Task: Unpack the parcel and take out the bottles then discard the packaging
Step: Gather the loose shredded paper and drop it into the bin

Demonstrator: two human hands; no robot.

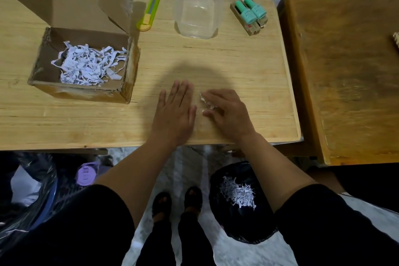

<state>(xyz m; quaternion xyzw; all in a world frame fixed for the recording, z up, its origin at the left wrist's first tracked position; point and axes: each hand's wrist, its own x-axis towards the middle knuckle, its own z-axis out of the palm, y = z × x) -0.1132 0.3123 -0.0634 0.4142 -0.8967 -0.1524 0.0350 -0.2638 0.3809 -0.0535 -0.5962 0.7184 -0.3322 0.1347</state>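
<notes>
An open cardboard parcel box (127, 75) stands at the table's left, its flaps up, with white shredded paper (88, 66) inside. Two teal-capped bottles (251, 11) lie side by side on a small cardboard holder at the back right. My left hand (176, 112) rests flat on the table near the front edge, fingers together, holding nothing. Just right of it, my right hand (226, 110) is curled over a small crumpled bit of white paper scraps (205, 101) on the tabletop. A black-lined bin (239, 203) on the floor below holds more shredded paper.
A green and yellow box cutter (150, 11) lies behind the parcel box. A clear plastic container (198, 8) stands at the back middle. A darker wooden table (345, 75) adjoins on the right. Bags and a purple lid (86, 174) sit on the floor at left.
</notes>
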